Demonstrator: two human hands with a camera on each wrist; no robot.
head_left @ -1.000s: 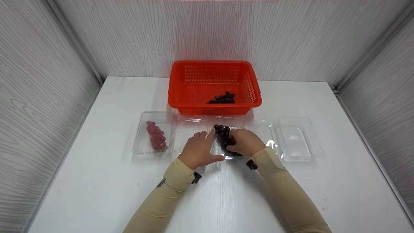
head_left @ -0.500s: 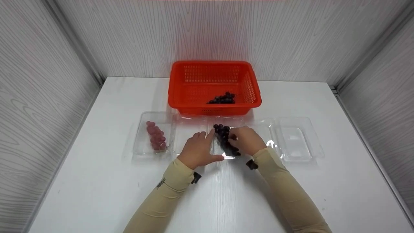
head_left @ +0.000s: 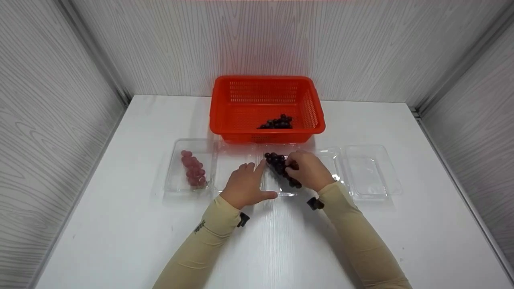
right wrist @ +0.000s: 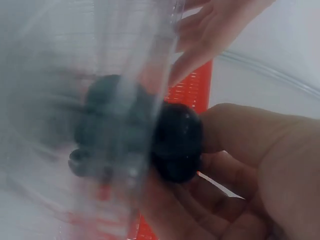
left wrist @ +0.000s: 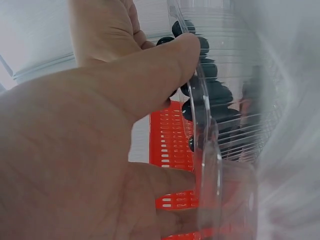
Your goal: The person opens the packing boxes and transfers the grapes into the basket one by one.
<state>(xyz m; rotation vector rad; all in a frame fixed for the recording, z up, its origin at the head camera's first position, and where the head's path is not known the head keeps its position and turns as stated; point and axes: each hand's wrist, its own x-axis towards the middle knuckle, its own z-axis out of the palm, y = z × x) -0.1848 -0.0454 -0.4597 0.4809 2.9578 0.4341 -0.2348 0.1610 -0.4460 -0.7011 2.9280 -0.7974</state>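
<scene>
A bunch of dark grapes (head_left: 277,162) lies slanted in the middle clear plastic container (head_left: 274,185). My right hand (head_left: 310,170) pinches the bunch's right side between thumb and fingers. In the right wrist view, dark grapes (right wrist: 176,142) show at those fingertips, partly behind the blurred clear wall. My left hand (head_left: 247,186) is spread at the container's left side, fingers fairly straight. The left wrist view has its thumb by the clear rim (left wrist: 201,100), with more grapes (left wrist: 217,92) behind the plastic. Part of the bunch is hidden under my right hand.
Behind the containers stands a red basket (head_left: 267,137) with another dark grape bunch (head_left: 279,122). At the left, a clear container (head_left: 173,182) holds a pink grape bunch (head_left: 194,168). Further clear containers line the row, including one at the far right (head_left: 367,176).
My right hand has shifted slightly up and right, and the lower end of the dark bunch has swung up and right with it. The left hand has stayed nearly still.
</scene>
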